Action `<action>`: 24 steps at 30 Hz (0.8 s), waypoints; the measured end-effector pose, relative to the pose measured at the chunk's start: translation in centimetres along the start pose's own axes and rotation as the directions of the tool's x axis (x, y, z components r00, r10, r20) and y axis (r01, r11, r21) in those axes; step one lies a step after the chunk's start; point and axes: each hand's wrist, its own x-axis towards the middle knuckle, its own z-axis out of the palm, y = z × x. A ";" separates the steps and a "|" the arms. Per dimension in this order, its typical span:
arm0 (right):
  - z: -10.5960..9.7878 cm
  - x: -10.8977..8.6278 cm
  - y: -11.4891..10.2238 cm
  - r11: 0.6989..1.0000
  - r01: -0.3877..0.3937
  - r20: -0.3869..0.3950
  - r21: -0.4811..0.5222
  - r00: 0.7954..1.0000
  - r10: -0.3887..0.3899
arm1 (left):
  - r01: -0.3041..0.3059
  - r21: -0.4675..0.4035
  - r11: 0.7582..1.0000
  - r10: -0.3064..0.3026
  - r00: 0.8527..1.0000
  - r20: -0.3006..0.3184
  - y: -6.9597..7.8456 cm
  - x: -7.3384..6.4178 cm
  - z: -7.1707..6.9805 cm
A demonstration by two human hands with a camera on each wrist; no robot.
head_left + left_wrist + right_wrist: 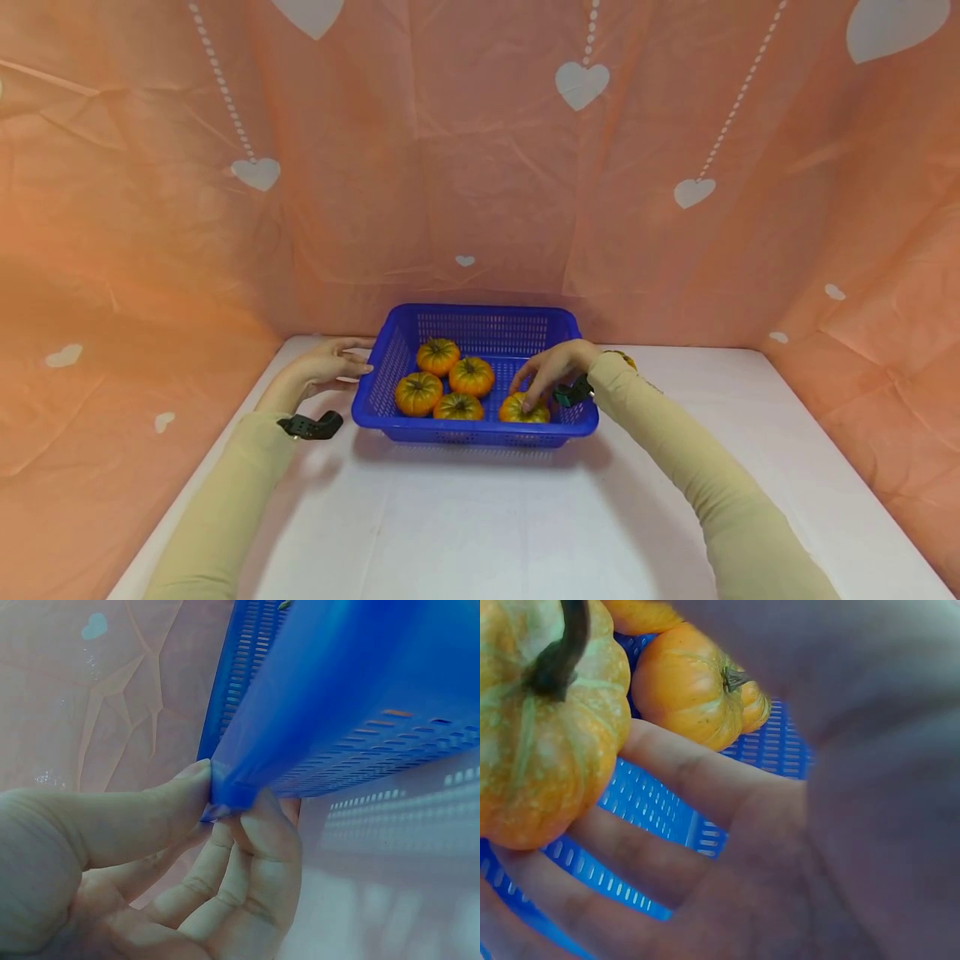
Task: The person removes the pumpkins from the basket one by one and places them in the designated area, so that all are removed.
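Note:
A blue plastic basket (480,427) with slotted walls stands on the white table. My left hand (326,367) is at its left end, and the left wrist view shows thumb and fingers pinching the basket's rim (236,791). Inside the basket's right part, my right hand (561,365) holds a small orange-and-green pumpkin (514,410). Up close in the right wrist view, fingers (697,776) lie against the side of this pumpkin (562,769), its dark stem upward. Several more pumpkins (471,377) sit grouped in the basket's left half.
Behind the basket hangs a peach-coloured cloth (480,183) printed with white hearts, which also covers both sides. White tabletop (465,517) extends in front of the basket and to its right. Each wrist wears a dark strap (311,427).

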 end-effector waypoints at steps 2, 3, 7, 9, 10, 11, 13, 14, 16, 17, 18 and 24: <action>0.0 0.0 0.0 1.000 0.002 0.002 -0.005 1.000 -0.002 | -0.001 0.000 1.000 0.001 1.000 -0.001 0.0 0.0 0.0; 0.0 0.0 0.0 1.000 0.003 0.000 -0.007 1.000 -0.003 | -0.002 0.002 1.000 0.002 1.000 -0.003 0.0 0.0 0.0; 0.0 -0.1 0.0 1.000 0.018 -0.012 -0.007 1.000 -0.019 | -0.008 0.002 1.000 0.008 1.000 0.002 0.0 0.0 0.0; 0.0 -0.1 0.0 0.999 0.043 -0.027 -0.002 0.999 -0.043 | -0.009 0.003 1.000 0.009 1.000 0.002 0.0 0.0 0.0; 0.0 -0.1 0.1 0.998 0.058 -0.034 0.000 0.998 -0.058 | -0.009 0.001 1.000 0.009 1.000 0.003 -0.1 0.0 0.1; 0.1 -0.2 0.2 0.997 0.072 -0.044 0.002 0.996 -0.072 | -0.010 0.002 1.000 0.010 1.000 0.004 -0.2 0.0 0.1; 0.1 -0.4 0.2 0.995 0.096 -0.066 0.013 0.993 -0.095 | -0.012 0.000 1.000 0.012 1.000 0.007 -0.4 0.1 0.2; 0.0 -0.5 0.2 0.994 0.105 -0.080 0.020 0.991 -0.103 | -0.013 -0.002 1.000 0.013 1.000 0.009 -0.5 0.1 0.3; -0.1 -1.0 0.2 0.992 0.120 -0.099 0.026 0.988 -0.117 | -0.010 -0.005 1.000 0.010 1.000 0.016 -0.6 0.1 0.3; -0.2 -1.3 0.1 0.992 0.125 -0.113 0.031 0.986 -0.121 | -0.009 -0.005 1.000 0.009 1.000 0.020 -0.6 0.0 0.3; -0.3 -1.5 0.1 0.990 0.135 -0.121 0.038 0.984 -0.130 | -0.008 -0.006 1.000 0.008 1.000 0.022 -0.6 0.0 0.2; -1.6 -3.8 -0.2 0.979 0.198 -0.201 0.044 0.962 -0.185 | -0.030 -0.006 1.000 0.030 0.999 0.023 -0.3 -0.1 -0.1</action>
